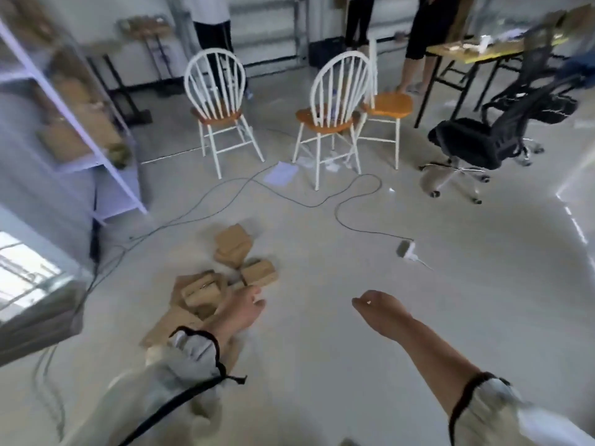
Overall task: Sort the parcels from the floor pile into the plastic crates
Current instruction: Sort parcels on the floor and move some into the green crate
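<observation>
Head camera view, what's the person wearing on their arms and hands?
Light grey sleeves with black elastic cuffs. The left sleeve reaches the wrist, with a black line along it and a short black cord end at the cuff. The right sleeve sits higher, leaving the forearm bare. The left hand and right hand are ungloved.

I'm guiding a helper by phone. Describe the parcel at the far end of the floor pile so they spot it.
Find the white shelving rack on the left; the brown parcel pile lies on the floor near its foot. The far parcel is the pile's tip nearest the white chairs.
</observation>
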